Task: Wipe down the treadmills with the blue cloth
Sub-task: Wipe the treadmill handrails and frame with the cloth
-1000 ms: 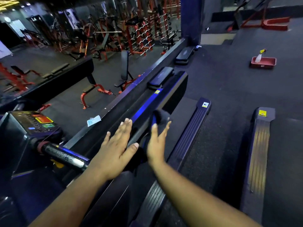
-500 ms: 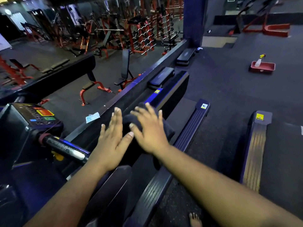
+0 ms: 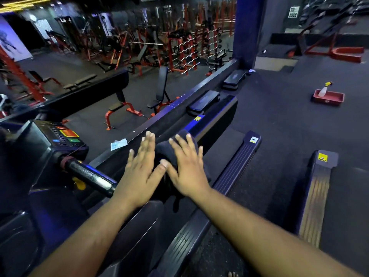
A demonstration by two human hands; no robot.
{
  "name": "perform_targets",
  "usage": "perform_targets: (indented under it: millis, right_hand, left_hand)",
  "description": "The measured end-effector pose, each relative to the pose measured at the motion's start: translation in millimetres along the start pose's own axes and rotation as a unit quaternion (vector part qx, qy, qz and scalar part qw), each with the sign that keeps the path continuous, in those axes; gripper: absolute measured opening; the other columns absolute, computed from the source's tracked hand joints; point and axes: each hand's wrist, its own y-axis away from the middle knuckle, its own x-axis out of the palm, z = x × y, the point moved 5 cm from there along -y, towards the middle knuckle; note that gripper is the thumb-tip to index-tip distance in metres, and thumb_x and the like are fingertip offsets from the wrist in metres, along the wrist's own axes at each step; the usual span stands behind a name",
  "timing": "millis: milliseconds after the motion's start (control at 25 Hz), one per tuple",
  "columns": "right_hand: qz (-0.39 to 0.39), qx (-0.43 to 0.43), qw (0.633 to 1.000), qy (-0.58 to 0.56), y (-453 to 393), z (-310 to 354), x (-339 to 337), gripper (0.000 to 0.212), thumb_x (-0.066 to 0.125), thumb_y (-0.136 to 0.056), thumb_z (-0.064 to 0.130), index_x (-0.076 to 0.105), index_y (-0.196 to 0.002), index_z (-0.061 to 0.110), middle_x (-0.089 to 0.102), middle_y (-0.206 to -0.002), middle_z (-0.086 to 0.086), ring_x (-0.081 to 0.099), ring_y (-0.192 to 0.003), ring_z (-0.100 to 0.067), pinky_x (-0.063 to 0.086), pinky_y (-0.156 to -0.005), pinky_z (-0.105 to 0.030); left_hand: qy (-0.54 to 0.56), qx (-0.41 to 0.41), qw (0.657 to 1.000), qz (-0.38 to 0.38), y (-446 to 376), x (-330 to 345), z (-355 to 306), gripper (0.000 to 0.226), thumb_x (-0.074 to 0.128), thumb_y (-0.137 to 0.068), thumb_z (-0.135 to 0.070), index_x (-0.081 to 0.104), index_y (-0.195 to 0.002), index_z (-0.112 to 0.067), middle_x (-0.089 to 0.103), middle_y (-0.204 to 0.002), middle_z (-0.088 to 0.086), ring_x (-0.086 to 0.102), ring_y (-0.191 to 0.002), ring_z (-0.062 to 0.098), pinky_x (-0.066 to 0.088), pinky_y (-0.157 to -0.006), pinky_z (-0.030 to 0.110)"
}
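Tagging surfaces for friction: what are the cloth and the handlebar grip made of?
Cloth: soft dark fabric, likely terry or microfibre; it bunches under the flat right hand. Handlebar grip: probably textured rubber or foam, black with a worn pale sheen.

Yellow stickers (image 3: 322, 157) on treadmill rails show no legible text

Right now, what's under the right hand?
The right hand lies flat on the dark blue cloth, bunched on the treadmill's side rail. The rail surface directly beneath the cloth is covered.
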Motion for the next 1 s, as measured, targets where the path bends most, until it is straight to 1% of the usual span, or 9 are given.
perform_targets:
  millis: [80,160,320,480,560,680,840,920,1000]
  right_hand:
    - [0.019,-0.031,0.999,0.018,0,-14,-5,0.059,0.045,-0.097,0.055,0.038,-0.15,0.029,0.025,-0.162,0.011,-0.002,-0.153,-0.012,-0.006,-0.118,-0.059]
    - [0.015,-0.018,0.996,0.081,-41,-47,-20,0.052,0.045,-0.099,0.052,0.042,-0.147,0.032,0.028,-0.161,0.012,0.002,-0.153,-0.013,-0.003,-0.116,-0.067]
    - [0.005,0.12,0.989,0.087,-123,-123,-55,0.048,0.043,-0.099,0.051,0.046,-0.144,0.033,0.026,-0.161,0.012,0.002,-0.153,-0.017,0.003,-0.111,-0.077]
    - [-0.065,0.091,0.992,-0.061,-77,-99,-35,0.055,0.048,-0.099,0.05,0.042,-0.148,0.026,0.023,-0.163,0.01,-0.006,-0.153,-0.016,0.006,-0.119,-0.062]
    - [-0.057,0.064,0.995,-0.059,-60,-98,-27,0.056,0.045,-0.1,0.049,0.036,-0.151,0.028,0.018,-0.164,0.011,-0.01,-0.153,-0.013,0.001,-0.118,-0.056]
    - [-0.073,0.107,0.991,-0.017,-123,-150,-52,0.046,0.043,-0.101,0.046,0.045,-0.145,0.029,0.023,-0.163,0.01,-0.004,-0.154,-0.016,0.002,-0.117,-0.067]
    - [-0.096,0.225,0.967,-0.075,-187,-202,-80,0.046,0.045,-0.099,0.049,0.05,-0.142,0.033,0.021,-0.163,0.014,-0.001,-0.153,-0.016,0.008,-0.112,-0.075]
    - [-0.11,0.219,0.964,-0.099,-168,-183,-69,0.05,0.05,-0.097,0.045,0.046,-0.145,0.03,0.015,-0.165,0.012,-0.005,-0.153,-0.018,0.009,-0.115,-0.071]
    - [-0.103,0.154,0.977,-0.108,-130,-149,-46,0.053,0.053,-0.097,0.038,0.042,-0.148,0.027,0.013,-0.165,0.01,-0.009,-0.153,-0.019,0.006,-0.118,-0.063]
  left_hand:
    - [0.03,-0.028,0.999,0.016,-7,0,3,0.081,0.014,-0.084,-0.071,-0.01,-0.153,-0.035,-0.018,-0.161,-0.02,-0.017,-0.146,-0.006,-0.006,-0.124,0.044]
    - [-0.013,-0.045,0.996,0.078,-18,6,1,0.087,0.009,-0.08,-0.077,-0.009,-0.155,-0.036,-0.017,-0.161,-0.019,-0.017,-0.147,-0.005,-0.007,-0.123,0.046]
    - [-0.147,0.003,0.98,0.132,-55,20,-21,0.089,0.006,-0.085,-0.078,-0.016,-0.155,-0.03,-0.021,-0.161,-0.014,-0.018,-0.148,0.002,-0.009,-0.122,0.049]
    - [-0.158,0.024,0.979,0.124,-87,39,-37,0.087,0.011,-0.088,-0.073,-0.026,-0.152,-0.026,-0.027,-0.16,-0.012,-0.019,-0.149,0.004,-0.008,-0.123,0.049]
    - [-0.168,0.028,0.977,0.125,-94,47,-37,0.089,0.011,-0.087,-0.075,-0.031,-0.149,-0.026,-0.036,-0.155,-0.014,-0.024,-0.147,0.004,-0.009,-0.122,0.049]
    - [-0.199,0.042,0.968,0.144,-98,57,-34,0.09,0.003,-0.083,-0.08,-0.032,-0.149,-0.03,-0.038,-0.154,-0.019,-0.028,-0.145,0.001,-0.007,-0.123,0.05]
    - [-0.215,0.036,0.965,0.146,-100,58,-32,0.087,0.003,-0.083,-0.08,-0.027,-0.151,-0.033,-0.034,-0.156,-0.02,-0.029,-0.144,0.0,-0.005,-0.123,0.049]
    - [-0.216,0.038,0.964,0.147,-99,58,-34,0.087,0.004,-0.084,-0.079,-0.026,-0.151,-0.033,-0.032,-0.157,-0.019,-0.028,-0.145,0.0,-0.005,-0.124,0.048]
    - [-0.217,0.036,0.965,0.139,-101,57,-34,0.089,0.003,-0.082,-0.079,-0.025,-0.152,-0.032,-0.031,-0.157,-0.019,-0.027,-0.145,0.001,-0.005,-0.124,0.046]
